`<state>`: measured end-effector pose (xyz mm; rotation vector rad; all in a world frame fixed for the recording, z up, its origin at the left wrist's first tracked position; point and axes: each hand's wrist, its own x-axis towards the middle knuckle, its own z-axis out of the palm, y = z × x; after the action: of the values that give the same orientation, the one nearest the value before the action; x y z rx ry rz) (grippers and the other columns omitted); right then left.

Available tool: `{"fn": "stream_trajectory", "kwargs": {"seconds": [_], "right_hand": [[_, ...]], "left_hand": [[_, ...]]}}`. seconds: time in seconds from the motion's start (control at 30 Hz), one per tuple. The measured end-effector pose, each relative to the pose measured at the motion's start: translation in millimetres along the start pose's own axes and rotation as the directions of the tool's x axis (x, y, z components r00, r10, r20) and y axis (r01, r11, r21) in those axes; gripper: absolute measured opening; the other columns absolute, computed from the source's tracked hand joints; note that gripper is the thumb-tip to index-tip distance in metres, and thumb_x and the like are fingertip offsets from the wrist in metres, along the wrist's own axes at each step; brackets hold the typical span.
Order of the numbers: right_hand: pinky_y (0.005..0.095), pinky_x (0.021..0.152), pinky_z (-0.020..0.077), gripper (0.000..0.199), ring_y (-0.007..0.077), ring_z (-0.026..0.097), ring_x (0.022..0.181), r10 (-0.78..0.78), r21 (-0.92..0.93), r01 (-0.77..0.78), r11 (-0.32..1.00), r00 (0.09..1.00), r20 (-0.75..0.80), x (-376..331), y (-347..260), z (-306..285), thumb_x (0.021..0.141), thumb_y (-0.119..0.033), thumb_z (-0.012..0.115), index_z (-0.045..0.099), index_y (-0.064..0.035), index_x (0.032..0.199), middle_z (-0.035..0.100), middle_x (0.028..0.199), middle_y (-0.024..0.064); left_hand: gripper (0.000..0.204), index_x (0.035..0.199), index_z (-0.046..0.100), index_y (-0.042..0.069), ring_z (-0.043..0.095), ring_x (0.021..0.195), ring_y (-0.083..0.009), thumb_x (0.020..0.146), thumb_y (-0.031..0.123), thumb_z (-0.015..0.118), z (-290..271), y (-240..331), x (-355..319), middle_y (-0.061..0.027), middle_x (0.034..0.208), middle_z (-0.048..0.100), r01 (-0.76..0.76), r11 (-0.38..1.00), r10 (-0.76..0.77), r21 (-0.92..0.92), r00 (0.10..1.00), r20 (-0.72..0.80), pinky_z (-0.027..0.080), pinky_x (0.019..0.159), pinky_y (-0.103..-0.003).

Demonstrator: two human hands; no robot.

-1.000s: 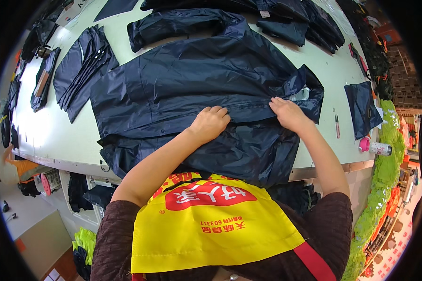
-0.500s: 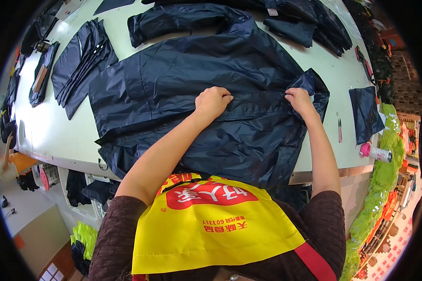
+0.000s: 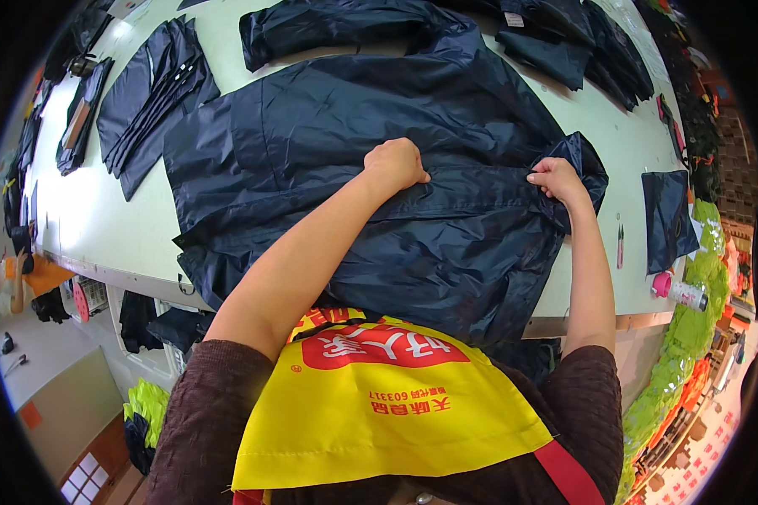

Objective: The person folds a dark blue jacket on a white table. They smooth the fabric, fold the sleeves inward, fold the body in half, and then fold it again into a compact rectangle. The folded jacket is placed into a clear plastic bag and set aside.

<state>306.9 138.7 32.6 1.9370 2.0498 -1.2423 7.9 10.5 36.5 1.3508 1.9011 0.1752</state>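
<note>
A dark navy, shiny jacket (image 3: pixel 328 126) lies spread over the pale table, one sleeve (image 3: pixel 337 38) stretched out along its far side. Its front strip (image 3: pixel 480 187) runs crosswise between my two hands. My left hand (image 3: pixel 396 162) is closed, fingers curled under, gripping the strip near the middle of the jacket. Toward the right end, by the bunched collar or hood part (image 3: pixel 588 164), my right hand (image 3: pixel 562 179) pinches the same strip between thumb and fingers. The cloth hides some of the fingertips.
Folded dark cloth pieces (image 3: pixel 156 93) are stacked on the left. More dark garments (image 3: pixel 556 50) lie at the far right. Small scissors or snips (image 3: pixel 621 246), a dark folded piece (image 3: pixel 669 220) and a pink-capped bottle (image 3: pixel 680 290) are near the right edge. Yellow-green fabric (image 3: pixel 691 328) hangs beyond.
The view has shifted slightly, so the jacket and table sit a little farther right. Both hands keep their hold on the strip; the left hand's fingers look more curled in.
</note>
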Motion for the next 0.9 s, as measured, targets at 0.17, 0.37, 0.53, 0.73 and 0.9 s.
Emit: {"fn": "stream_trajectory", "kwargs": {"seconds": [0.17, 0.37, 0.53, 0.73, 0.9], "right_hand": [[0.0216, 0.044, 0.0404, 0.014, 0.0091, 0.048, 0.046, 0.106, 0.063, -0.118, 0.991, 0.98, 0.166, 9.0, -9.5, -10.7, 0.077, -0.007, 0.072, 0.059, -0.0046, 0.073, 0.056, 0.059, 0.002], [0.022, 0.04, 0.04, 0.018, 0.0076, 0.047, 0.042, 0.229, -0.057, -0.222, 0.973, 0.951, 0.207, 12.1, -31.5, -14.0, 0.078, -0.008, 0.072, 0.057, -0.0058, 0.07, 0.054, 0.056, 0.0015], [0.0357, 0.059, 0.0529, 0.011, 0.0244, 0.064, 0.065, -0.138, -0.63, -0.001, 0.777, 0.976, -0.171, 0.3, -43.6, 2.2, 0.08, -0.013, 0.067, 0.064, -0.002, 0.08, 0.066, 0.076, 0.0125], [0.0386, 0.078, 0.05, 0.022, 0.034, 0.063, 0.091, -0.555, -0.226, 0.552, 0.802, 0.83, 0.058, -45.5, -120.1, 91.2, 0.076, -0.018, 0.068, 0.066, -0.0044, 0.093, 0.066, 0.095, 0.0192], [0.0332, 0.076, 0.0494, 0.027, 0.0245, 0.06, 0.079, -0.554, -0.072, 0.555, 0.829, 0.832, 0.027, -33.4, -106.4, 124.4, 0.075, -0.012, 0.07, 0.062, -0.0044, 0.1, 0.058, 0.097, 0.0125]], "left_hand": [[0.027, 0.075, 0.069, 0.004, 0.058, 0.07, -0.0177, 0.063, 0.024, 0.083, 3.3, -23.4, 23.9, -0.0053, 0.075, 0.065, 0.05, 0.943, 0.037, -0.33, 0.967, 0.253, 0.046, 0.066, -0.032], [0.039, 0.083, 0.069, -0.001, 0.058, 0.076, -0.0222, 0.059, 0.024, 0.087, 4.5, -17.1, 32.1, -0.0112, 0.081, 0.065, 0.116, 0.973, -0.068, -0.2, 0.971, 0.23, 0.046, 0.07, -0.034], [0.052, 0.095, 0.069, -0.003, 0.063, 0.093, -0.0293, 0.06, 0.031, 0.086, 1.2, -9.4, 36.5, -0.019, 0.099, 0.067, 0.217, 0.963, -0.174, -0.158, 0.953, 0.249, 0.047, 0.082, -0.036], [0.06, 0.098, 0.07, 0.004, 0.064, 0.1, -0.0296, 0.064, 0.053, 0.077, 13.4, -20.1, 22.3, -0.0157, 0.107, 0.066, -0.002, 0.995, -0.004, 0.1, 0.999, 0.053, 0.048, 0.088, -0.037], [0.034, 0.099, 0.068, 0.014, 0.064, 0.093, -0.0303, 0.074, 0.036, 0.069, 5.9, -53.6, -43.1, -0.0111, 0.094, 0.068, -0.236, 0.96, 0.266, 0.152, 0.936, -0.229, 0.052, 0.079, -0.041]]}}
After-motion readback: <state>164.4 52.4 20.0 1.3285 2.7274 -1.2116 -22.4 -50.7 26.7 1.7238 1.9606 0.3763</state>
